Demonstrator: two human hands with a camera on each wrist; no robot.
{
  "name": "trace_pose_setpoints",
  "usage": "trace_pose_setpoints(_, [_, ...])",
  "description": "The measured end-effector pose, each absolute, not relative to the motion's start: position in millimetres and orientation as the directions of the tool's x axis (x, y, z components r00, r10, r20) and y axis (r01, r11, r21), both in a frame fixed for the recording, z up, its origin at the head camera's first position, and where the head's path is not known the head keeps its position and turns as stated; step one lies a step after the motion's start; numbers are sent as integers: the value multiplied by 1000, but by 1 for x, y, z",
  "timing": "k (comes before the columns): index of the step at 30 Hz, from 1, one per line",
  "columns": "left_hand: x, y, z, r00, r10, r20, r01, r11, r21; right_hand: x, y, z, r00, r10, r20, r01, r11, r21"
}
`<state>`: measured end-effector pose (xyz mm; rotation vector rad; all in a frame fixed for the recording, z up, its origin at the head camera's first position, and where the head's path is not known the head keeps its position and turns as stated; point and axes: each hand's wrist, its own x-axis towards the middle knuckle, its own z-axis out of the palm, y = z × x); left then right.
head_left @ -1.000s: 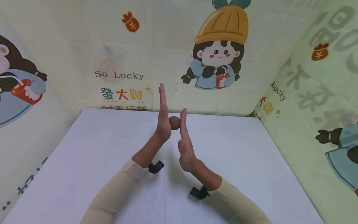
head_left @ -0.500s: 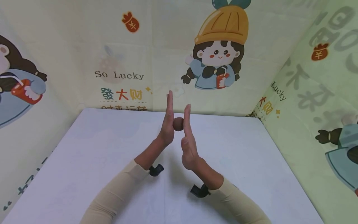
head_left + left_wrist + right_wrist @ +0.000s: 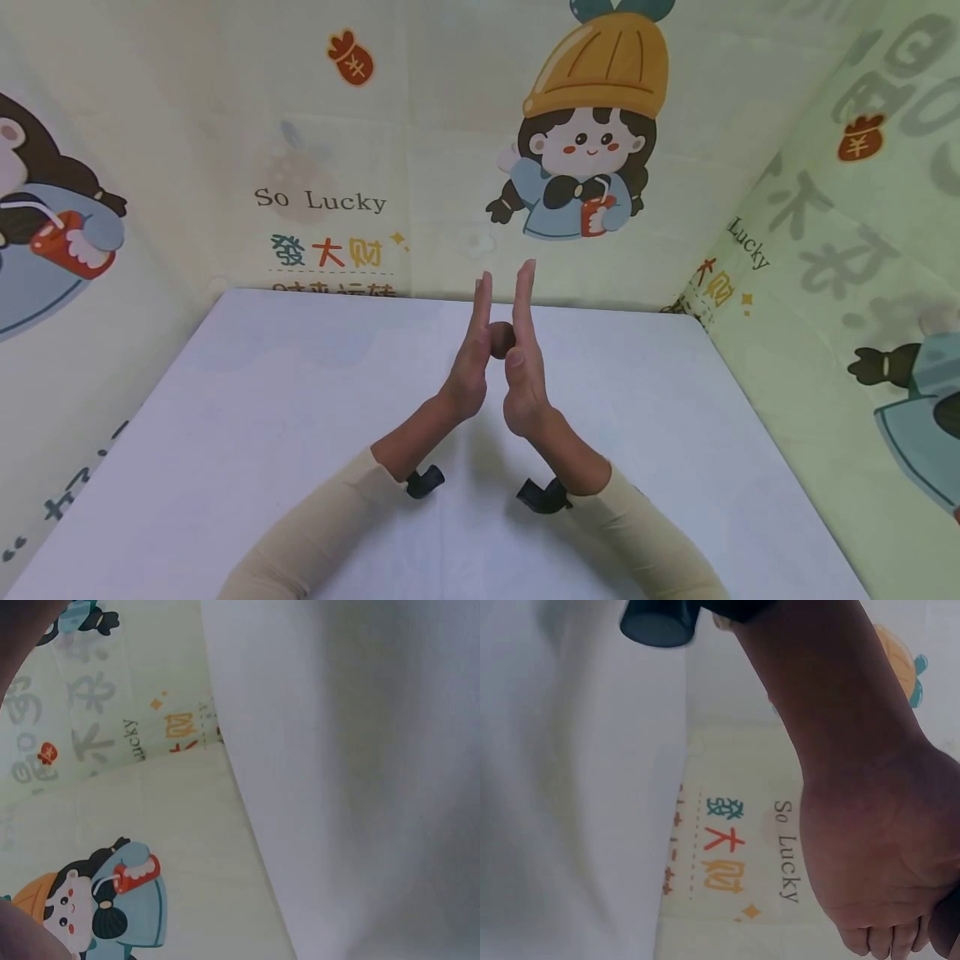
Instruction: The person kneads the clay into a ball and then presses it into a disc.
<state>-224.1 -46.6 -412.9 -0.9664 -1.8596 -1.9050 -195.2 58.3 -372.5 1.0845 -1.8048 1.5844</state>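
A small brown ball [image 3: 502, 340] is held between two flat palms above the table in the head view. My left hand [image 3: 471, 362] presses it from the left with straight fingers pointing up and away. From the right, my right hand [image 3: 528, 362] presses the ball, also with straight fingers, its thumb lying near the ball's lower side. Seen in the right wrist view, the left hand [image 3: 885, 832] shows its palm, and a dark rounded shape at the lower right edge is too cut off to identify. Blurred skin fills two left corners of the left wrist view.
Beneath the hands lies a white table [image 3: 300, 417]. A printed cloth wall [image 3: 450, 125] with cartoon figures and lettering stands behind it and at both sides. Black wrist cameras [image 3: 543, 496] hang under both forearms.
The left hand has slid right and back toward the body, while the right hand has moved right and slightly forward. Between them the ball has shifted right and a little nearer.
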Motion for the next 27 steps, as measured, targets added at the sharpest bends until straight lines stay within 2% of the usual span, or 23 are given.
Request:
trace_pose_setpoints(7, [-214,-39,-412,-713,273,646,652,-83,754,-201,63,-363,-535,-224,815,-840,41,-541])
trace_pose_setpoints(18, [-200,-33,-409,-693,293,659,670,-78,739,-217,76,-360,-589,-241,771,-789,-35,-614])
trace_pose_setpoints(27, [-193,-30,-398,-656,277,702,708,-98,700,-223,77,-367,-600,-250,760,-778,-36,-627])
